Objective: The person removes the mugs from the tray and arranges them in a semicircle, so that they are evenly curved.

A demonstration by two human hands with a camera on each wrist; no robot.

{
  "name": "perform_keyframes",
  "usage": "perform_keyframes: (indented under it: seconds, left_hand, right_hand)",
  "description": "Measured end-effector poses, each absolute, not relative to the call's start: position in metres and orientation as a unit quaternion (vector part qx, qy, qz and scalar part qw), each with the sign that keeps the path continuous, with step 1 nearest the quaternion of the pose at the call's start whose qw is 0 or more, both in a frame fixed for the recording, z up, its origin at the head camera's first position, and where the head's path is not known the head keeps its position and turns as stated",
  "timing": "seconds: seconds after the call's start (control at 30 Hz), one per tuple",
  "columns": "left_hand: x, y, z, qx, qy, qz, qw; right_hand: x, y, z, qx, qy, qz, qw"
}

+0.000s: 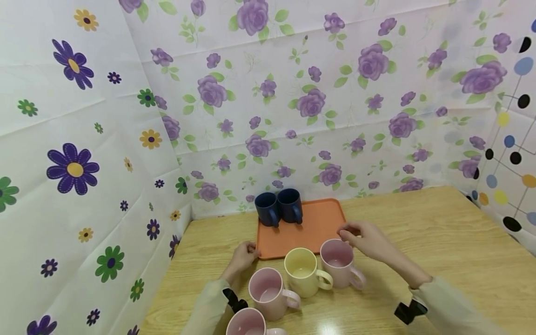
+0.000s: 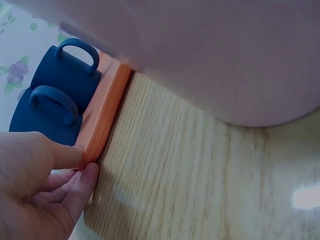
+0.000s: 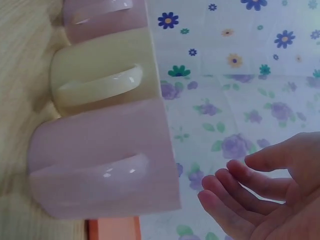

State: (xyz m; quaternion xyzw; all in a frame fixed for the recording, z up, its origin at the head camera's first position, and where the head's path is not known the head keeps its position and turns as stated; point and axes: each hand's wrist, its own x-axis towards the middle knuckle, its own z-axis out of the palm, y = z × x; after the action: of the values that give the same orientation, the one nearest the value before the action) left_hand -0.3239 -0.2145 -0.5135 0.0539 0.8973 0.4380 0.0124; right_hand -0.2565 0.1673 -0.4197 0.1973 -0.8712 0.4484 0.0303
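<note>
An orange tray (image 1: 320,223) lies against the back wall with two dark blue mugs (image 1: 267,209) side by side on its left part. My left hand (image 1: 242,258) pinches the tray's near left corner between thumb and fingers, as the left wrist view also shows. Beyond the rim of a pink mug (image 3: 100,165), my right hand (image 3: 270,192) hangs with loosely bent fingers and nothing between them. In the head view this hand overlaps the tray's right edge, close behind that mug.
Before the tray, a yellow mug (image 1: 302,274) stands between pink mugs, with another pink mug (image 1: 268,295) to its left and one more (image 1: 247,323) nearest me. Their handles point right. Patterned cloth walls (image 1: 268,121) border the wooden table (image 1: 418,223).
</note>
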Motion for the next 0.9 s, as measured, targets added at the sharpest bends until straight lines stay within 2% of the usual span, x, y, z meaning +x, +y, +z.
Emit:
perform_keyframes:
  seconds: [0.33,0.5,0.7,0.9]
  left_hand:
    - [-0.324,-0.212,-0.511,0.060,0.900,0.431,0.009]
    - [-0.325,-0.209,-0.511,0.047,0.894,0.446,0.006]
    - [-0.325,-0.208,-0.511,0.046,0.893,0.447,0.001]
    - [-0.323,-0.207,-0.510,0.049,0.896,0.440,0.000]
  right_hand:
    - [-0.278,0.145,-0.404,0.200,-0.855,0.479,-0.017]
    - [-0.293,0.134,-0.392,0.194,-0.832,0.512,-0.095]
    - [-0.317,0.118,-0.379,0.143,-0.791,0.561,-0.197]
    - [-0.336,0.103,-0.383,0.080,-0.755,0.602,-0.247]
